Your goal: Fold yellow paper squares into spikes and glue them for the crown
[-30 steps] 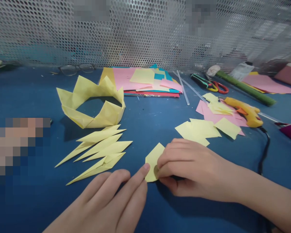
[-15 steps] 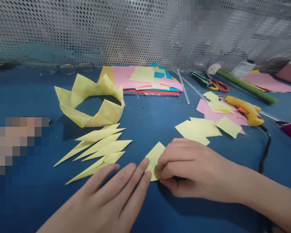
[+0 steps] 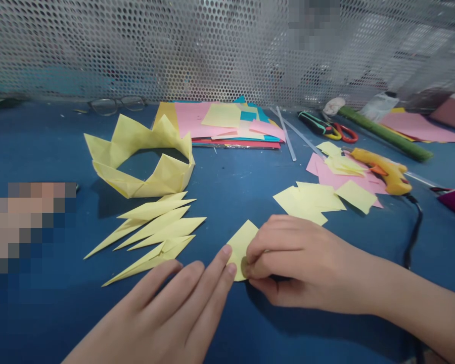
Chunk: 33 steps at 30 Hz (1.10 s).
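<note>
A small square of yellow paper (image 3: 241, 247) lies turned cornerwise on the blue table in front of me. My right hand (image 3: 288, 263) is closed, its fingertips pinching the paper's right edge, and part of the paper is hidden beneath it. From the lower left my left hand (image 3: 182, 303) reaches in with fingers stretched out, two fingertips resting on the paper's left edge. Several long, pointed folded yellow pieces (image 3: 159, 227) lie just beyond the left hand. Behind them stands a ring of folded yellow paper with points (image 3: 144, 184).
Loose yellow squares (image 3: 314, 197) lie beyond my right hand. Further right are a yellow glue gun (image 3: 382, 169) with a black cord, scissors (image 3: 345, 132) and a green roll (image 3: 387, 134). Stacked coloured paper (image 3: 193, 119), glue sticks (image 3: 286, 134) and glasses (image 3: 117, 104) sit near the perforated screen (image 3: 220, 50).
My left hand has shifted very slightly at the paper's left edge. The right hand keeps its pinch, and the other things stay where they were.
</note>
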Each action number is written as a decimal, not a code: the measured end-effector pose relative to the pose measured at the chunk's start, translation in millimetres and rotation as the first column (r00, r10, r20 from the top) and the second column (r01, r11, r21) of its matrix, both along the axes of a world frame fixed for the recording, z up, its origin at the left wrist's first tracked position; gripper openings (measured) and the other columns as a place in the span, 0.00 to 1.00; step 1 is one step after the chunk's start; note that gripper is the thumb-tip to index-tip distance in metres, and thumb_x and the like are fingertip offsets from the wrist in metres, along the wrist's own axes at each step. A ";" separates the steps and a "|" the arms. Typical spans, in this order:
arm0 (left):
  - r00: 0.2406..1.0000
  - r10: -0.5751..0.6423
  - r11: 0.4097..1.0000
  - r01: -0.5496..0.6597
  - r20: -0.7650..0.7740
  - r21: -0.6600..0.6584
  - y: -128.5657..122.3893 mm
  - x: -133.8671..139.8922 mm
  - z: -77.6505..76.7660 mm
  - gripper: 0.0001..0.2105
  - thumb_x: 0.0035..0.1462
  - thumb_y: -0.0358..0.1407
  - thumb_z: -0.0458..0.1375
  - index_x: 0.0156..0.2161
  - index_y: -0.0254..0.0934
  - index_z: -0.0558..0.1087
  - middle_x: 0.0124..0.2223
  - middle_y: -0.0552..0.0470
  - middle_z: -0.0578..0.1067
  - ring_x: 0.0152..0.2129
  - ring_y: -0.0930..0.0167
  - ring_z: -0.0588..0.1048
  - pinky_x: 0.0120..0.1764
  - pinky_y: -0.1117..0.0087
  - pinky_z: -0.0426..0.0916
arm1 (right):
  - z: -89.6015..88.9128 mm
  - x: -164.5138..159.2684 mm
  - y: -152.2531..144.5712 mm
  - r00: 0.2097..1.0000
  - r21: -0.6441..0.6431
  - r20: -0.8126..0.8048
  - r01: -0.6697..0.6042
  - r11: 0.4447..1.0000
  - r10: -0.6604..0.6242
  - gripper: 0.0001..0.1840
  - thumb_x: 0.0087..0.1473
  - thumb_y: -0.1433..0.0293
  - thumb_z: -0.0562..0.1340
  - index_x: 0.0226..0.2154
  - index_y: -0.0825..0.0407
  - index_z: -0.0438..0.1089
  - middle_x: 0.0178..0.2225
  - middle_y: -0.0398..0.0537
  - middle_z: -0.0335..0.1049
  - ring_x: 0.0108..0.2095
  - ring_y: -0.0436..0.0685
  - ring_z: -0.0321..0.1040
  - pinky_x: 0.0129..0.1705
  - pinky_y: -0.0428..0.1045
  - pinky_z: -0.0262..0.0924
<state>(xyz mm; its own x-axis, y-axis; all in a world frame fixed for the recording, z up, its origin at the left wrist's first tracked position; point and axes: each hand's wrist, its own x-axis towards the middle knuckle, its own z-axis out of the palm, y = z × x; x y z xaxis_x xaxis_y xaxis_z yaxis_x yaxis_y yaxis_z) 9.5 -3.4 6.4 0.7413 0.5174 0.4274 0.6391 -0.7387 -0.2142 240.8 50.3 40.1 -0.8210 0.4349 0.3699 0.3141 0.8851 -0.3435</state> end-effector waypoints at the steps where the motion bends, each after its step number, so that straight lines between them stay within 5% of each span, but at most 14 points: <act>1: 1.000 0.006 1.000 -0.006 0.001 -0.003 -0.1 0.4 0.1 0.17 0.63 0.31 0.44 0.56 0.38 0.62 0.57 0.58 0.71 0.43 0.70 0.66 0.48 0.66 0.53 | 0.1 0.2 -0.3 1.000 0.001 0.002 0.001 1.000 -0.001 0.08 0.54 0.79 0.61 0.26 0.55 0.73 0.27 0.43 0.74 0.31 0.48 0.68 0.38 0.46 0.60; 14: 1.000 -0.005 1.000 0.005 0.008 -0.016 -0.6 1.3 -3.4 0.18 0.62 0.29 0.44 0.56 0.36 0.62 0.58 0.57 0.70 0.46 0.70 0.65 0.51 0.66 0.52 | -2.1 1.6 0.8 1.000 -0.027 -0.010 -0.003 1.000 0.002 0.07 0.55 0.79 0.61 0.29 0.55 0.74 0.30 0.45 0.75 0.33 0.50 0.68 0.41 0.44 0.62; 20: 1.000 -0.014 1.000 0.014 0.017 -0.006 -0.1 0.9 -2.6 0.18 0.61 0.30 0.46 0.55 0.36 0.64 0.57 0.54 0.71 0.45 0.70 0.66 0.58 0.67 0.47 | -3.2 2.2 -0.2 0.999 -0.064 -0.027 -0.044 0.997 0.042 0.09 0.55 0.80 0.60 0.37 0.59 0.75 0.35 0.47 0.75 0.37 0.50 0.67 0.47 0.43 0.62; 33: 1.000 -0.011 0.999 0.011 -0.004 -0.037 -3.7 -1.4 -5.3 0.20 0.61 0.32 0.49 0.58 0.37 0.61 0.59 0.54 0.70 0.48 0.70 0.64 0.61 0.66 0.39 | -3.2 0.7 -2.2 1.000 -0.032 -0.016 -0.015 0.999 0.015 0.07 0.56 0.79 0.60 0.34 0.58 0.74 0.33 0.46 0.75 0.36 0.50 0.67 0.45 0.44 0.63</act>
<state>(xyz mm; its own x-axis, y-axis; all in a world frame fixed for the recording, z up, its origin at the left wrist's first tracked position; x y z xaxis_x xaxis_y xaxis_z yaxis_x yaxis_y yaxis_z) 8.1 -7.1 1.2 0.7491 0.5244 0.4048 0.6298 -0.7532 -0.1898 241.5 48.1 36.9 -0.8217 0.4345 0.3688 0.2955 0.8781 -0.3763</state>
